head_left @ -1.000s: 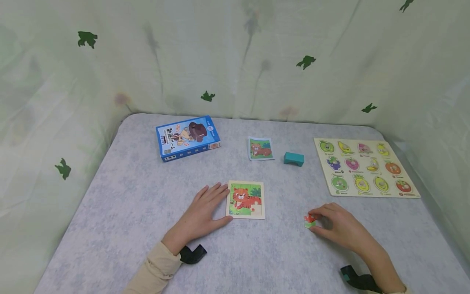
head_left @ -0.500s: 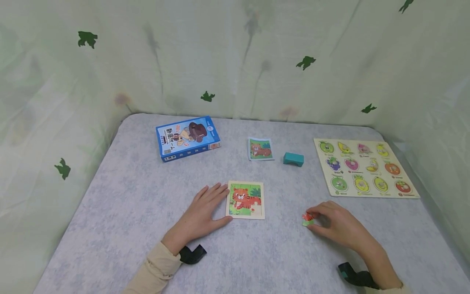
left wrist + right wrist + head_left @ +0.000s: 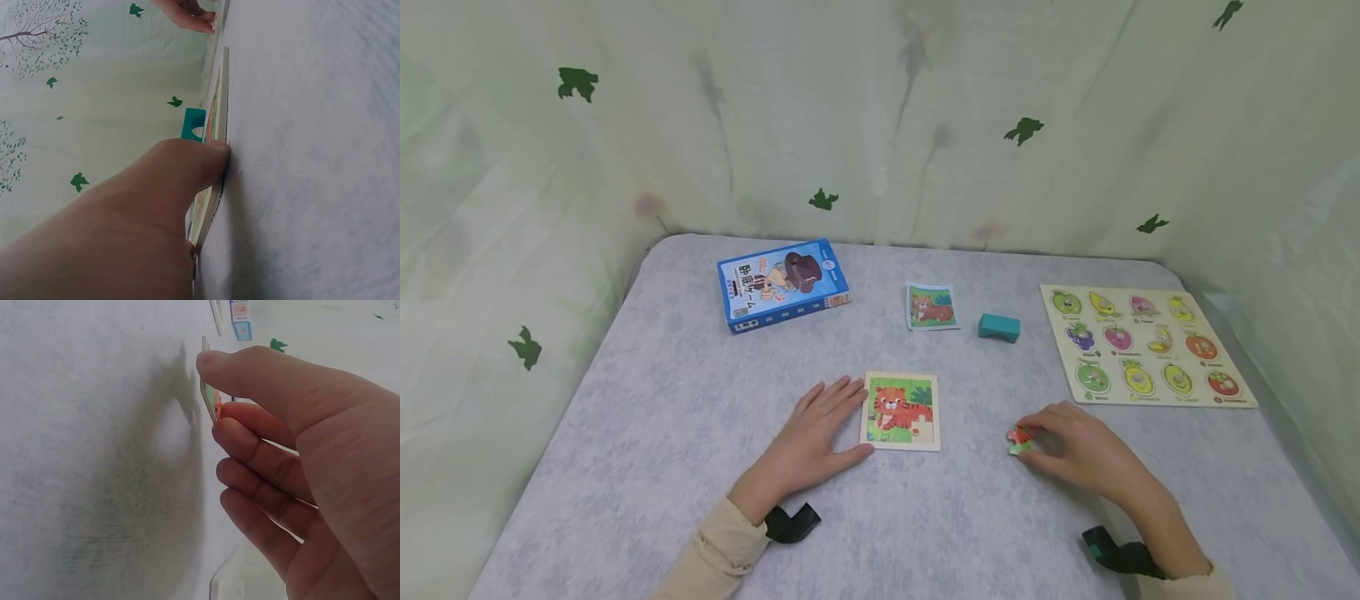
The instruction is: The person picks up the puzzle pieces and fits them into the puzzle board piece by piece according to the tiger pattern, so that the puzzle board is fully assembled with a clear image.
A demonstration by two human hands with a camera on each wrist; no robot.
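Note:
A square tiger puzzle (image 3: 900, 412) in a pale wooden frame lies on the table, with a bare piece-shaped gap at its lower right. My left hand (image 3: 808, 442) rests beside it, fingers straight, fingertips and thumb at the frame's left edge. In the left wrist view the thumb (image 3: 200, 159) touches the frame's rim (image 3: 224, 94). My right hand (image 3: 1078, 450) pinches a red and green puzzle piece (image 3: 1019, 441) between thumb and fingers, to the right of the frame. In the right wrist view this piece (image 3: 209, 394) is held edge-on above its shadow on the table.
Behind the puzzle lie a small tiger picture card (image 3: 932, 307) and a teal block (image 3: 998, 327). A blue box (image 3: 784, 285) lies at the back left. A fruit puzzle board (image 3: 1146, 346) lies at the right. A pale curtain (image 3: 880, 125) hangs behind the table.
My right hand has moved slightly left and away from me, bringing the puzzle piece closer to the frame. The left hand and the frame have stayed in place.

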